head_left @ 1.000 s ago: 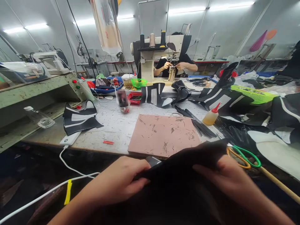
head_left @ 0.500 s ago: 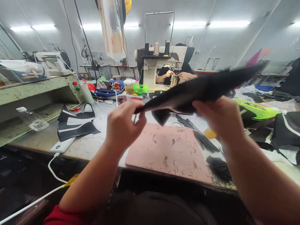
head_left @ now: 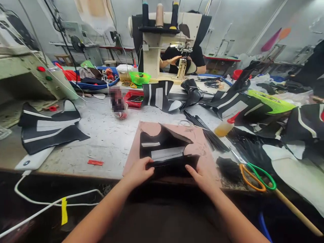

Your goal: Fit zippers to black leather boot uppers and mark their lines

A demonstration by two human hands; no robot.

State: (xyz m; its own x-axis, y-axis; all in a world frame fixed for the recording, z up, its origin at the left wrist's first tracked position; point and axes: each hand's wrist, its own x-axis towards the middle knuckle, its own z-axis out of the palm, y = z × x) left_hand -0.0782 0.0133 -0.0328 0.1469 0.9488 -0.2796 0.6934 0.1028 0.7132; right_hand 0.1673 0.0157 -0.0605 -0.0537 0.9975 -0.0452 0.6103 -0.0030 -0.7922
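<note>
so at the far left of the table there's a black cutout with white strips (head_left: 57,125), lying partly over a flat white box (head_left: 35,161) with a white cable (head_left: 26,220) plugged into its near end. a bit to the right, close to the near edge, is a little red strip (head_left: 95,162).

next is the left hand (head_left: 139,171), thumb and fingers pinched together on the near edge of a black piece (head_left: 169,143). that piece sits in the middle, over a pink board (head_left: 204,145) on the near side of the table, with its near part folded up and pale patches showing on it. far behind it are a red tray (head_left: 133,105) and a big sewing machine (head_left: 151,64), with a co-worker's hand (head_left: 174,60) by the needle end.

the right hand (head_left: 204,175) is clamped on the right end of that same near edge, thumb on the near side, some fingers hard to make out.

further right is a bunch of thin black strips (head_left: 206,132), then a squeeze bottle (head_left: 224,128) with a red tip, tilted over. nearer are a black scrap (head_left: 229,168), scissors (head_left: 254,175) with orange and green handles, and a wooden stick (head_left: 298,212) at the near right.
</note>
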